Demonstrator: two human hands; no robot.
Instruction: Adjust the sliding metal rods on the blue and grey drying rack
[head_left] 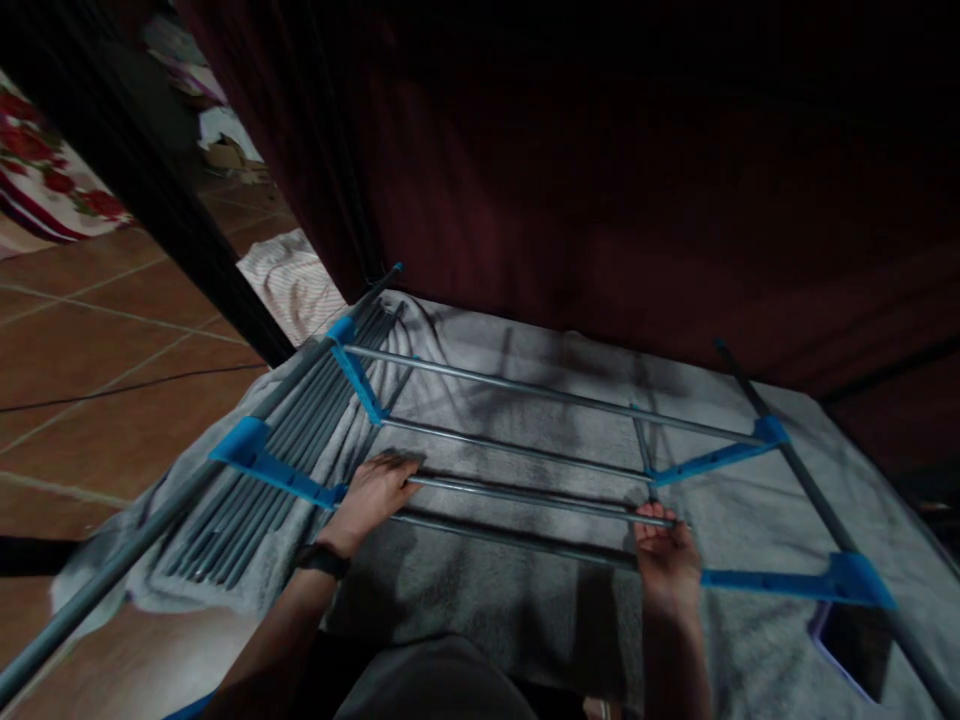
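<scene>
A rack frame of grey metal tubes point(814, 495) and blue plastic brackets point(277, 470) stands over a grey blanket point(510, 590). Between my hands runs a loose-looking grey metal tube point(525, 497), held nearly level just above another crossbar point(517, 540). My left hand point(375, 492), with a dark band on the wrist, is closed on its left end beside a blue bracket. My right hand point(666, 545) is palm up, its fingers curled around the right end. Whether either end of the tube sits in a bracket is hidden by the hands.
Several spare tubes point(247, 505) lie side by side on the blanket at left. A phone point(855, 645) rests at lower right under the frame's side tube. A dark red curtain point(600, 200) hangs behind. Tiled floor point(97, 400) and a dark post point(165, 210) are at left.
</scene>
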